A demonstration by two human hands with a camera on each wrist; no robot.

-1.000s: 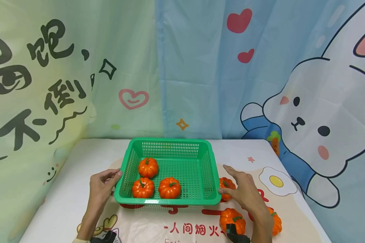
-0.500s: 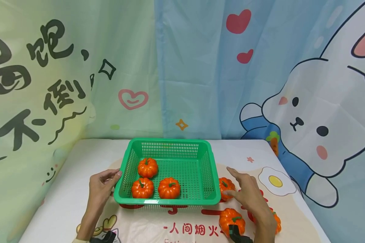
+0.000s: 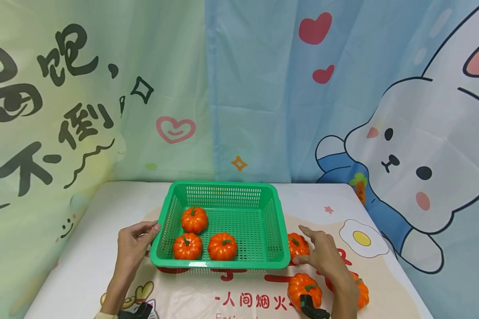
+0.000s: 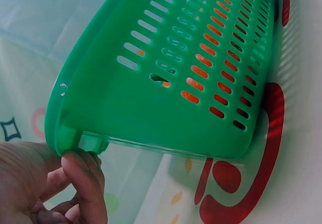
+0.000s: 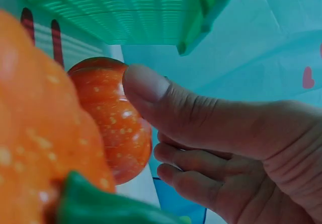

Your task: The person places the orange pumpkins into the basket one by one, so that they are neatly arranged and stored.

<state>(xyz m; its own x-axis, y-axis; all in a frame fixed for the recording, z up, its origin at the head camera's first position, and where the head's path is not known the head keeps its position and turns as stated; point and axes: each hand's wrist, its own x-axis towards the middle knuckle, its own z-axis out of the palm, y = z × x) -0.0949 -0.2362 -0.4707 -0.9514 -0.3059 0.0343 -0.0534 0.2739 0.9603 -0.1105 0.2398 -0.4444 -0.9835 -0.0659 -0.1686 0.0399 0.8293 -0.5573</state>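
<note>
A green plastic basket (image 3: 219, 264) holds three small orange pumpkins, among them a front right pumpkin (image 3: 222, 247). My left hand (image 3: 133, 248) pinches the basket's left rim between thumb and fingers, plainly seen in the left wrist view. Just outside the basket's right wall sits another pumpkin (image 3: 298, 248), partly hidden by the rim. My right hand (image 3: 323, 257) is beside it, thumb and index finger spread apart. In the right wrist view the thumb (image 5: 151, 85) overlaps that pumpkin (image 5: 118, 118), while the other fingers lie loosely bent at its far side.
A nearer pumpkin (image 3: 304, 288) stands in front of the right hand, with a black wrist strap part overlapping it. Another pumpkin (image 3: 362, 292) is half hidden behind the right forearm. A printed cloth (image 3: 199, 297) covers the table, and a curtain (image 3: 247, 88) hangs behind.
My right hand has moved from the basket's right rim slightly right and down, its thumb now at the pumpkin beside the basket. The left hand and basket have stayed put.
</note>
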